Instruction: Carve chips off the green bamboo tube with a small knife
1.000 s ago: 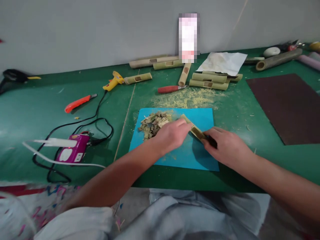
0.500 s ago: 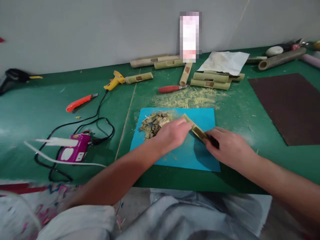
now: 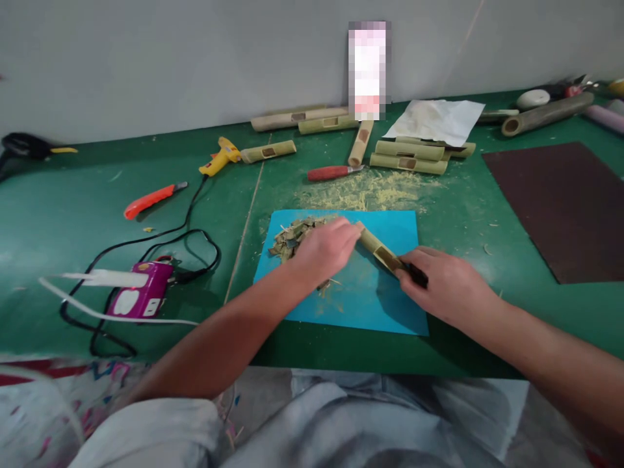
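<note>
A short green bamboo piece [image 3: 376, 247] with a cut slot lies slantwise on a blue mat [image 3: 385, 305]. My right hand [image 3: 446, 286] is closed at its near end, pinching a small dark tool [image 3: 415, 275] against the slot. My left hand [image 3: 324, 250] rests with bent fingers on a pile of bamboo chips [image 3: 292, 235], its thumb side next to the piece's far end. What its fingers enclose is hidden. A few chips [image 3: 325, 286] lie loose below that hand.
On the green table [image 3: 73, 214] lie an orange utility knife [image 3: 149, 200], a yellow glue gun [image 3: 219, 157], a purple power strip [image 3: 141, 296] with cables, a red-handled knife [image 3: 331, 173], several bamboo tubes [image 3: 407, 156], sawdust [image 3: 370, 188], white paper [image 3: 433, 120] and a dark board [image 3: 560, 201].
My left hand has slid left off the bamboo piece onto the chip pile, baring more of the piece; a few chips now lie below it. The right hand has stayed in place.
</note>
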{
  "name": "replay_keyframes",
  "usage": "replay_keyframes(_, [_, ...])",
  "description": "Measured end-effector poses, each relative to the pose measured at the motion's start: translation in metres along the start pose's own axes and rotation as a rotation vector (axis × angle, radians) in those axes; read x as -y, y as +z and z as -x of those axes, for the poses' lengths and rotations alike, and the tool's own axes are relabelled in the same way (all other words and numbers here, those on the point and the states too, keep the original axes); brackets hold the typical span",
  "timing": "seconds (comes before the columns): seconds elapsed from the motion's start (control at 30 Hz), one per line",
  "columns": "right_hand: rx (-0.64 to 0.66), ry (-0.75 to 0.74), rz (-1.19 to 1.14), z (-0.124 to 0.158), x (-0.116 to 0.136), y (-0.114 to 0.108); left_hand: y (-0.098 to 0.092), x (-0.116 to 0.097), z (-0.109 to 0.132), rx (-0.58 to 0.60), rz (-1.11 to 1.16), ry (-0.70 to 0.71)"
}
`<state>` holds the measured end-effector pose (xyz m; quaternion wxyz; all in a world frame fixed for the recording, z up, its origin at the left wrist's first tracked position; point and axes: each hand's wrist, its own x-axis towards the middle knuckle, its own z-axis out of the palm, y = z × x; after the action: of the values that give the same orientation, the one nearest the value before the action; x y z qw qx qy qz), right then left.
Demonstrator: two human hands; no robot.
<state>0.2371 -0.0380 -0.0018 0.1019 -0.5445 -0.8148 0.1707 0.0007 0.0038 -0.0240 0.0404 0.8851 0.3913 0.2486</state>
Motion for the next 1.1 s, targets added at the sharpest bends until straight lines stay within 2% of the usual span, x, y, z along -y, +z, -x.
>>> replay_keyframes(0.17, [-0.015,-0.013,0.032,0.000,0.001,-0.001,0.000,-0.002,-0.001,0.033,0.013,0.048])
replay_keyframes(0.3, [-0.066,-0.023,0.054,0.001,0.002,0.000,0.000,-0.001,-0.001,-0.013,0.000,-0.013])
replay_keyframes(0.43, [-0.090,-0.038,0.089,0.003,0.004,0.000,0.001,-0.010,0.001,0.047,0.038,0.018])
replay_keyframes(0.57, [-0.085,-0.061,0.127,0.003,0.004,-0.001,0.002,-0.016,0.002,0.059,0.068,0.016])
replay_keyframes(0.8, [-0.090,-0.078,0.030,0.004,0.004,-0.001,-0.008,-0.001,-0.001,0.001,0.051,-0.040])
replay_keyframes(0.9, [-0.074,-0.068,-0.004,0.004,0.005,0.001,-0.008,-0.001,-0.001,-0.019,0.068,-0.077])
replay_keyframes(0.97, [-0.060,-0.049,-0.012,0.004,0.004,0.001,-0.005,-0.007,0.000,-0.008,0.094,-0.079])
replay_keyframes(1.1, [-0.021,-0.047,-0.038,0.002,0.003,0.001,0.000,-0.013,0.001,0.092,0.118,0.007])
